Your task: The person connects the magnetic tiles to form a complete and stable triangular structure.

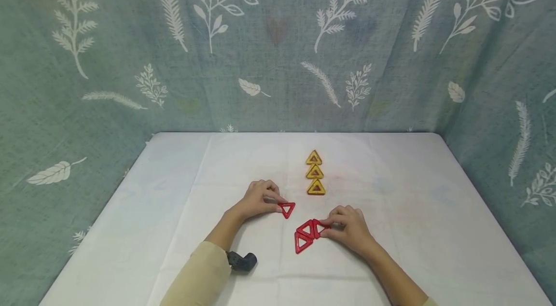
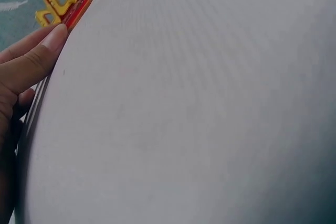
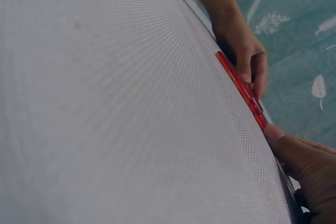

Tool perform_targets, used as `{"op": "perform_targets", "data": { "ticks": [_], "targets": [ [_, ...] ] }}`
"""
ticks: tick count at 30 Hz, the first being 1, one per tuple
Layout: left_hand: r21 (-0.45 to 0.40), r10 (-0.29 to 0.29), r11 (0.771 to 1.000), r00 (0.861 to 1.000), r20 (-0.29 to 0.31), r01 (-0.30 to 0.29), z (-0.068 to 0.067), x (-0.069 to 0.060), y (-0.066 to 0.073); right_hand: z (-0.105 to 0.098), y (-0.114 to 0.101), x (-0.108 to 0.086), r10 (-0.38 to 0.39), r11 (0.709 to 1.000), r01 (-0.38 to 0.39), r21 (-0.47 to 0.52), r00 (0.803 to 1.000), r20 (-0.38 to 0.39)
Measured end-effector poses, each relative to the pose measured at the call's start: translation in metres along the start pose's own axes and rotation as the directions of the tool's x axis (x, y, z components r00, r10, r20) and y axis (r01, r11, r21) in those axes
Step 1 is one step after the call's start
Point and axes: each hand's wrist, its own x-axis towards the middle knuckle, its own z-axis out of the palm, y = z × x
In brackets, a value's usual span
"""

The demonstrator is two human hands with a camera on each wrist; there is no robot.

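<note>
My left hand (image 1: 259, 198) pinches a red triangle tile (image 1: 287, 209) with an open middle, between thumb and fingers at its left corner. In the left wrist view the thumb (image 2: 52, 40) lies against that tile's edge. My right hand (image 1: 349, 228) pinches another red triangle tile (image 1: 318, 229) by its right side. That tile touches a second red triangle tile (image 1: 305, 229), which adjoins a third one (image 1: 302, 243) below it. All these tiles lie flat, forming part of a fan. From the right wrist view they appear edge-on as a red strip (image 3: 241, 88).
Farther back on the white-covered table (image 1: 404, 200) stands a column of three yellow triangles (image 1: 314, 171), tips pointing away, with red showing beneath them. A patterned green curtain (image 1: 278, 55) surrounds the table's back and sides. A dark wrist camera (image 1: 242, 261) sits on the left wrist.
</note>
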Motion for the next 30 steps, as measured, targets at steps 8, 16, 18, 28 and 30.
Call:
{"op": "perform_targets", "data": {
  "ticks": [8,16,18,28,30],
  "targets": [
    [-0.051,0.057,0.997,0.994,0.088,-0.053,0.002,0.008,0.005,0.001,0.001,0.000,0.004,1.000,-0.004,-0.010,1.000,0.001],
    [-0.039,0.139,0.990,0.982,0.124,-0.135,0.007,0.013,0.010,0.001,0.001,0.000,0.018,1.000,-0.018,-0.009,1.000,0.003],
    [-0.042,0.119,0.993,0.981,0.155,-0.113,0.007,0.015,0.012,0.001,0.001,0.000,0.016,1.000,-0.016,-0.010,1.000,0.001],
    [-0.034,0.126,0.992,0.968,0.215,-0.122,0.007,0.018,0.019,0.001,0.001,0.000,0.014,1.000,-0.014,-0.017,1.000,-0.001],
    [-0.046,0.143,0.990,0.965,0.220,-0.136,0.008,0.017,0.020,0.001,0.001,0.000,0.012,1.000,-0.012,-0.021,1.000,0.000]
  ]
}}
